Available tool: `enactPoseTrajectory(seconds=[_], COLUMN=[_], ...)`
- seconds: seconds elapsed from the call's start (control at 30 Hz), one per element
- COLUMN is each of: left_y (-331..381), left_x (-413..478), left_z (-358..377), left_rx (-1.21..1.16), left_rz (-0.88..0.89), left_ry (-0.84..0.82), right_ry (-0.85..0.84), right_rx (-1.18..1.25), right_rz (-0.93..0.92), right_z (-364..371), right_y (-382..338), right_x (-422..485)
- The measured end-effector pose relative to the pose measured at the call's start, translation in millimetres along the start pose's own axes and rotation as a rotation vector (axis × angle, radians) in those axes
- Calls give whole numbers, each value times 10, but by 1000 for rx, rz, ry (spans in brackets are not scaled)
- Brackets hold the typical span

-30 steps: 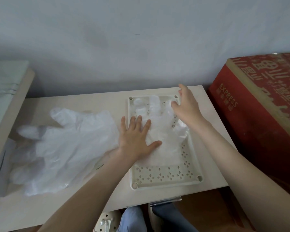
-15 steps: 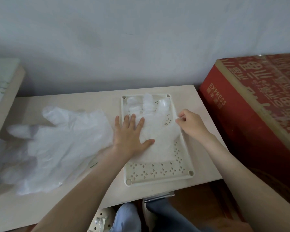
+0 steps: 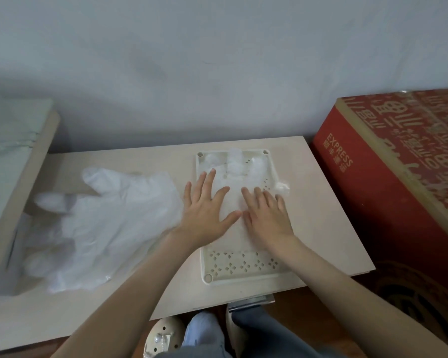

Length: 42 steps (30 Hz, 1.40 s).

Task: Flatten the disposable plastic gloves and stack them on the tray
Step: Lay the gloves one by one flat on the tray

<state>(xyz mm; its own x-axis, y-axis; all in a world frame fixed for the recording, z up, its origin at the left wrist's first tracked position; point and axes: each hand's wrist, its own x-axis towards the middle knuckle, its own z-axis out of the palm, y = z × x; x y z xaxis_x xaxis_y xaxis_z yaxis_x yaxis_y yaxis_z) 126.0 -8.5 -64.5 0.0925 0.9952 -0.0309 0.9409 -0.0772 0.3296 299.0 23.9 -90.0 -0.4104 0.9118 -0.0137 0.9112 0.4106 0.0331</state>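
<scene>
A cream perforated tray (image 3: 239, 267) lies on the table's right half. A clear plastic glove (image 3: 234, 166) is spread on the tray, fingers toward the wall, its thumb tip (image 3: 282, 187) hanging over the right rim. My left hand (image 3: 206, 213) presses flat on the glove's left side with fingers spread. My right hand (image 3: 268, 218) lies flat beside it on the glove's right side. A loose pile of more clear gloves (image 3: 101, 223) rests on the table to the left of the tray.
A red cardboard box (image 3: 398, 177) stands close to the table's right edge. A pale raised surface with a wooden edge (image 3: 18, 177) borders the left. A grey wall runs right behind the table. My knees and a shoe show below the front edge.
My right hand let go of the glove's thumb at the tray's right rim and moved left onto the glove, now flat beside my left hand. The left hand stayed pressing.
</scene>
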Motion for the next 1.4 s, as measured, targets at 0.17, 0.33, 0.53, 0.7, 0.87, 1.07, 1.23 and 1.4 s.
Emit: enactPoseTrajectory(seconds=[0.17,0.33,0.53,0.7,0.87,1.07,1.23,1.4], left_y=[-394,-917,-1107,-1129,-1093,-676,-367,-261], left_x=[-316,-584,-765,-780,-803,-641,-476,-297], left_z=[-135,-239,-275,-380,-555,-782,-674,-493], left_rx=[-36,84,90,62,31,-25,49,97], left_rz=[-195,-465,-544,-578,-487,63,502,661], left_ry=[286,279,147,236,482,721,608,430], right_ry=[25,87,57,-4,-178,-573,-711,-557], right_rx=[-51,27,149,331,839,1912,2134,2110], right_rz=[46,-137,-304,-260,-51,318,234,224], right_z=[-111,-279,-479,-641,-817,-956,-1002,-1033], right_y=[-57,-328,-611,-733,-900,-866,-510,-174], right_x=[-16,-24,-12,74,209,376,317,165])
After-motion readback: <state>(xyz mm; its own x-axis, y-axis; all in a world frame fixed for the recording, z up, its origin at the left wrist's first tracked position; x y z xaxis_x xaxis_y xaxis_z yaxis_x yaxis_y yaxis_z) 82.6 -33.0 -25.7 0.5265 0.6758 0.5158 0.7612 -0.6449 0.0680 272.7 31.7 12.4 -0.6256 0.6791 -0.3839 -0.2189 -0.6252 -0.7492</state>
